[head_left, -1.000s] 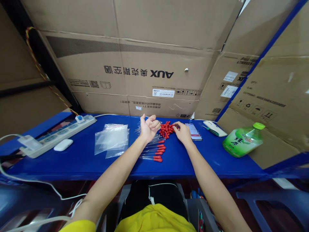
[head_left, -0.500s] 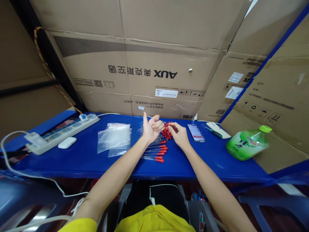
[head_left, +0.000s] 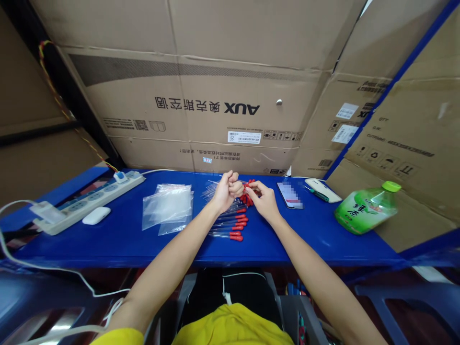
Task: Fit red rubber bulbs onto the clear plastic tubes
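Note:
My left hand (head_left: 225,192) is closed, thumb down over curled fingers, on what appears to be a thin glass dropper tube, mostly hidden by the fist. Close beside it, my right hand (head_left: 263,198) pinches a small red rubber bulb at its fingertips, almost touching the left knuckles. Under and behind the hands lie a heap of loose red bulbs (head_left: 250,182) and a spread of clear glass tubes (head_left: 209,189). Nearer the front edge, several droppers with red bulbs (head_left: 236,235) lie in a row, bulbs pointing right.
Clear plastic bags (head_left: 168,207) lie left of the tubes. Further left are a white case (head_left: 96,215) and a power strip (head_left: 89,199). Rightward lie a phone (head_left: 289,195), a green-handled screwdriver (head_left: 319,194) on a white object, and a tilted green drink bottle (head_left: 366,209). Cardboard stands behind.
My left thumb has come down from pointing up and now rests over the curled fingers. My right hand stays at the left hand's fingertips. The whole view has shifted slightly.

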The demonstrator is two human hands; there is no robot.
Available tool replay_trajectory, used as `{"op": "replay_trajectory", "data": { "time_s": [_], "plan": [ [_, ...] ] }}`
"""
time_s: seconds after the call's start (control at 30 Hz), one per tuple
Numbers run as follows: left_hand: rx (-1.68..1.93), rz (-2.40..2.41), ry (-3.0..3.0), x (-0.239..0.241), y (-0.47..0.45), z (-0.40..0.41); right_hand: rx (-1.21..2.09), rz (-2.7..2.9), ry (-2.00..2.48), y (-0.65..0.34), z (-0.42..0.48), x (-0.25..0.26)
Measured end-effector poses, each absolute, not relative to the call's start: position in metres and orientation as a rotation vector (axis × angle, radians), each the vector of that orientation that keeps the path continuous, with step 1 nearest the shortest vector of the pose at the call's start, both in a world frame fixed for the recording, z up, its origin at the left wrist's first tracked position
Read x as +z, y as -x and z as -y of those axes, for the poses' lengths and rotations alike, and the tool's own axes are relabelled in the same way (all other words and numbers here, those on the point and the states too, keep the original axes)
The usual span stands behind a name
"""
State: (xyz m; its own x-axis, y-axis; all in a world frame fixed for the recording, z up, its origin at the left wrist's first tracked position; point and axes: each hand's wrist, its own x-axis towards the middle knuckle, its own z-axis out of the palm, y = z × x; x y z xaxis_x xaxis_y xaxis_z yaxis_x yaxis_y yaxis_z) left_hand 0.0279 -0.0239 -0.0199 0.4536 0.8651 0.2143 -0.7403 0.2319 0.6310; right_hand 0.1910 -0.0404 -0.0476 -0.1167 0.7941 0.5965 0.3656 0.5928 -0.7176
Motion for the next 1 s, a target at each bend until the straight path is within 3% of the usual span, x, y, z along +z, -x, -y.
{"op": "replay_trajectory", "data": {
  "time_s": [1.0],
  "plan": [
    [1.008, -0.351, -0.813, -0.0214, -0.0204, 0.0174, 0.433, 1.696, 0.985, -0.1891, 0.0415, -0.0495]
  ]
}}
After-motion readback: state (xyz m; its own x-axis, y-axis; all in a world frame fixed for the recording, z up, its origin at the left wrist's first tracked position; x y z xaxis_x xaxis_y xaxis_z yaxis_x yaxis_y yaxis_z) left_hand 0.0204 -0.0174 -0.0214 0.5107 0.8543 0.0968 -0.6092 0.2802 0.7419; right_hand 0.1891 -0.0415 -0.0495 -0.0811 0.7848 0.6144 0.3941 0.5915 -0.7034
